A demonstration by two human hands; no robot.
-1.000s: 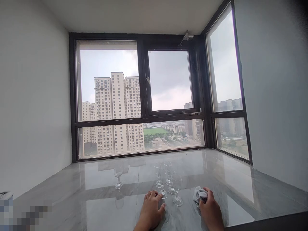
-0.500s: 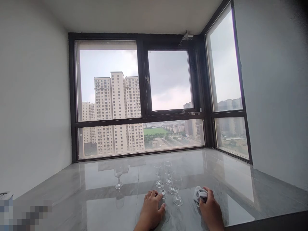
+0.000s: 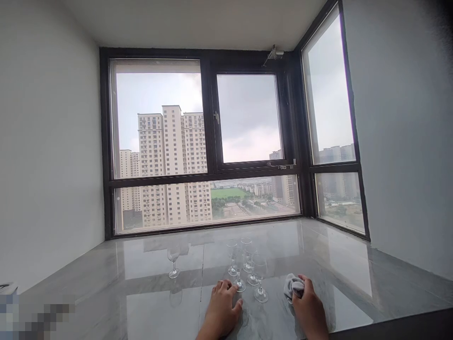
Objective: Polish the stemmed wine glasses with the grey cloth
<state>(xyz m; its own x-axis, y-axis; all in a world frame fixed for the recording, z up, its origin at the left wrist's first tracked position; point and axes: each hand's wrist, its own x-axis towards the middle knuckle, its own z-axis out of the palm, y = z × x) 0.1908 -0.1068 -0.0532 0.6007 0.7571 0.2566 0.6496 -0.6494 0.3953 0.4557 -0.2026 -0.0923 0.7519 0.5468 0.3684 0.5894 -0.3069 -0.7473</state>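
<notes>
My left hand (image 3: 222, 307) lies flat on the glossy grey marble sill (image 3: 106, 293), fingers spread, fingertips close to the foot of a small stemmed glass (image 3: 239, 274). My right hand (image 3: 308, 309) is closed on a crumpled grey cloth (image 3: 293, 286) resting on the sill. Between my hands stands a cluster of several clear stemmed glasses; the nearest one (image 3: 260, 278) is just left of the cloth. A single stemmed glass (image 3: 173, 260) stands apart to the left.
A wide bay window (image 3: 208, 141) with dark frames runs along the back and right, with tower blocks outside. White walls close in both sides. A white object (image 3: 7, 286) peeks in at the far left edge. The sill's dark front edge (image 3: 406, 326) crosses the lower right.
</notes>
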